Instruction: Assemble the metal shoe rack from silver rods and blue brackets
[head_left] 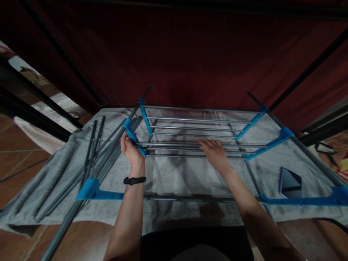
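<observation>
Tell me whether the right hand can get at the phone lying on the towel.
Probably yes. The right hand rests on the rack's rods, and the phone lies uncovered on the towel to its right, with only a blue bar between.

Dim, reddish light; edges bowed, corners dark.

The rack's rods (190, 145) looked smooth grey metal, their connectors (251, 123) matt blue plastic, the blanket (174, 177) soft grey cloth, the phone (290, 181) glossy.
</observation>
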A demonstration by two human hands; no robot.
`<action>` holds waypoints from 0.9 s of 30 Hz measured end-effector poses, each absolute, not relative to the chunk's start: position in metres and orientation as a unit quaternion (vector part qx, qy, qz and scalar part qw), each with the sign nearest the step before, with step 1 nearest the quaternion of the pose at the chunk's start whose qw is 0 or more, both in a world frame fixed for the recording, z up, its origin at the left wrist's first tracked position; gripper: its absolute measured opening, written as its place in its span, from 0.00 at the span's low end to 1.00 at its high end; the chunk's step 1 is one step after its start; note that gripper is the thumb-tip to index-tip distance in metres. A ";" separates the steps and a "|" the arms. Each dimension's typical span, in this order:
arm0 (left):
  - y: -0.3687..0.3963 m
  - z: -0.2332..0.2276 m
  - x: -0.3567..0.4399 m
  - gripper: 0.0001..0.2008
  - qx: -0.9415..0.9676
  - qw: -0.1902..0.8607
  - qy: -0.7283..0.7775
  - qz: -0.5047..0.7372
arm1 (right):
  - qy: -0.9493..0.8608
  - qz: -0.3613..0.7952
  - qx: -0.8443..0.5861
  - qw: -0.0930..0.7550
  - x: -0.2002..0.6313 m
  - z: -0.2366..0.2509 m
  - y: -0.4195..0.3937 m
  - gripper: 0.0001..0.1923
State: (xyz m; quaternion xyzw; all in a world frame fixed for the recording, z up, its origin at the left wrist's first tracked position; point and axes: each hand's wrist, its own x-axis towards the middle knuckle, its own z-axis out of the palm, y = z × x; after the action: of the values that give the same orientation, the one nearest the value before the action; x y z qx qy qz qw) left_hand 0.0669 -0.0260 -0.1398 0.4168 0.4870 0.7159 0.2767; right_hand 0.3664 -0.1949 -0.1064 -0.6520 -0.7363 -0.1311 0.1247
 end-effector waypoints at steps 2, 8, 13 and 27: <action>-0.027 -0.136 0.072 0.20 0.399 0.300 0.480 0.722 | -0.737 -0.131 -0.651 0.123 0.367 -0.106 -0.194 0.19; -0.031 -0.129 0.076 0.31 0.393 0.330 0.471 0.718 | -0.739 -0.132 -0.650 0.114 0.368 -0.106 -0.193 0.19; -0.024 -0.128 0.078 0.34 0.419 0.277 0.479 0.720 | -0.742 -0.143 -0.644 0.116 0.370 -0.108 -0.193 0.18; -0.026 -0.144 0.072 0.25 0.456 0.224 0.479 0.716 | -0.740 -0.149 -0.644 0.124 0.370 -0.107 -0.193 0.17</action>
State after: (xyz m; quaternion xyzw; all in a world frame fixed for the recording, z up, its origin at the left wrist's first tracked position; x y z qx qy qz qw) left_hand 0.0721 -0.0260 -0.1443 0.4563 0.4786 0.7160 0.2236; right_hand 0.3696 -0.1933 -0.1073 -0.6436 -0.7403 -0.1495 0.1238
